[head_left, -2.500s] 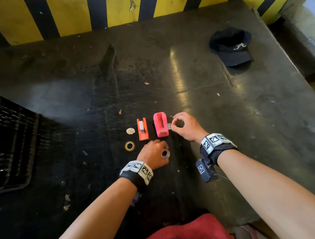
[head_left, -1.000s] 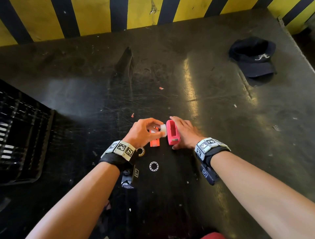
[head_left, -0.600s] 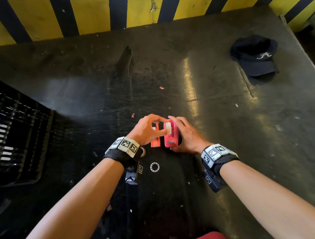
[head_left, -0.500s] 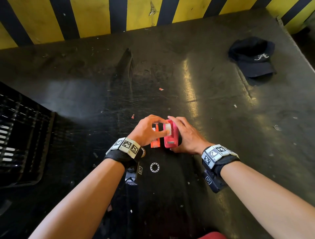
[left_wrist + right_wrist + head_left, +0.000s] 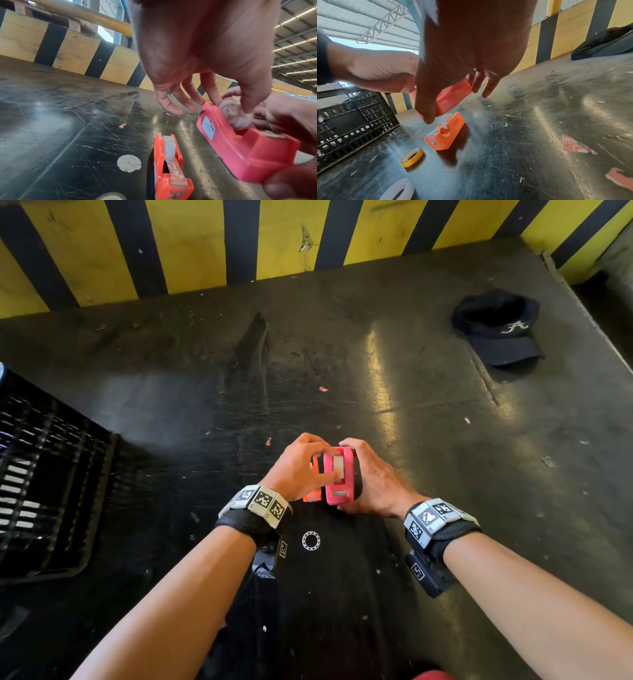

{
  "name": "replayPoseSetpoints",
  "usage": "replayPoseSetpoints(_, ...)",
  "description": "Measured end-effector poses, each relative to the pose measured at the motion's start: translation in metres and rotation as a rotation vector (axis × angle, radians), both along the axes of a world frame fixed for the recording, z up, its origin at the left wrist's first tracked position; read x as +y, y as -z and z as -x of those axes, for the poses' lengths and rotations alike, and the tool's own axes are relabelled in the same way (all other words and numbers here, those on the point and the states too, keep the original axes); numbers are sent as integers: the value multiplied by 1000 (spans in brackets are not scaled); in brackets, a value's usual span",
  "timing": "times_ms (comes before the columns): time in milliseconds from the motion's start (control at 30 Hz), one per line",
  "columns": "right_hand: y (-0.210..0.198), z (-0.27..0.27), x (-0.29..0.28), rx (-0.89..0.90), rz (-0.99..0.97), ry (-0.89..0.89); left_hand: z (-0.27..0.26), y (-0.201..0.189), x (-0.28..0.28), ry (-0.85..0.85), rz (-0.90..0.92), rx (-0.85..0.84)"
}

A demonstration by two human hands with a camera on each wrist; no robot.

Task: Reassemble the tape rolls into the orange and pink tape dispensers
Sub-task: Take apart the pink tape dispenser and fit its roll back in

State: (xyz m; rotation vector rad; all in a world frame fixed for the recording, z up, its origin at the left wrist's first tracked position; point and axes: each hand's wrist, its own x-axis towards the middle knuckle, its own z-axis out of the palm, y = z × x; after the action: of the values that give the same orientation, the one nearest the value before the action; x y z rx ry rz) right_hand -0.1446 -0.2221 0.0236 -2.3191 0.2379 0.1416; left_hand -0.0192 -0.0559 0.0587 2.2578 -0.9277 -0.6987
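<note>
The pink dispenser (image 5: 339,491) stands on the dark table, and my right hand (image 5: 363,478) grips it from the right, forefinger hooked over its far end. A clear tape roll (image 5: 338,464) sits in its well. My left hand (image 5: 328,464) pinches that roll, with the thumb (image 5: 249,104) on top of it and the forefinger behind. The orange dispenser (image 5: 169,169) stands just left of the pink one with a pale roll (image 5: 169,146) in it. In the head view my left hand hides most of it. In the right wrist view a strip of tape curls up from the orange dispenser (image 5: 447,133).
A white ring (image 5: 311,541) lies near my wrists, and a yellow tape roll (image 5: 411,157) and a round paper label (image 5: 129,163) lie left of the orange dispenser. A black crate (image 5: 44,474) stands at the left, a dark cap (image 5: 496,330) far right, a striped wall (image 5: 191,244) behind.
My left hand carried the clear roll from near the table edge to the pink dispenser and set it into the well. My right hand closed round the dispenser.
</note>
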Motion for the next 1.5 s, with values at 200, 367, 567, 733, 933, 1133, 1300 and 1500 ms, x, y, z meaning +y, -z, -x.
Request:
replayPoseSetpoints(200, -2, -1, 1, 18, -8, -10, 3, -6, 0, -101, 93, 61)
replayPoseSetpoints(367, -1, -5, 0, 9, 2, -23, -4, -14, 6, -34, 97, 100)
replayPoseSetpoints(567, -4, -12, -1, 7, 17, -34, -4, -21, 8, 75, 18, -93)
replayPoseSetpoints(733, -7, -12, -1, 30, 26, -30, 1, -24, 4, 74, 0, -238)
replayPoseSetpoints(933, -9, -11, 1, 68, 33, -27, 1, -20, 1, 72, -35, -261)
replayPoseSetpoints(1133, -10, -12, 3, 119, 37, -36, 3, -15, 1, 88, -51, -263)
replayPoseSetpoints(1300, -8, -15, 2, 141, 31, -21, 11, -13, 2, 113, -94, -266)
replayPoseSetpoints(1500, -9, -17, -1, 171, 39, -21, 22, -13, 10, 180, -163, -321)
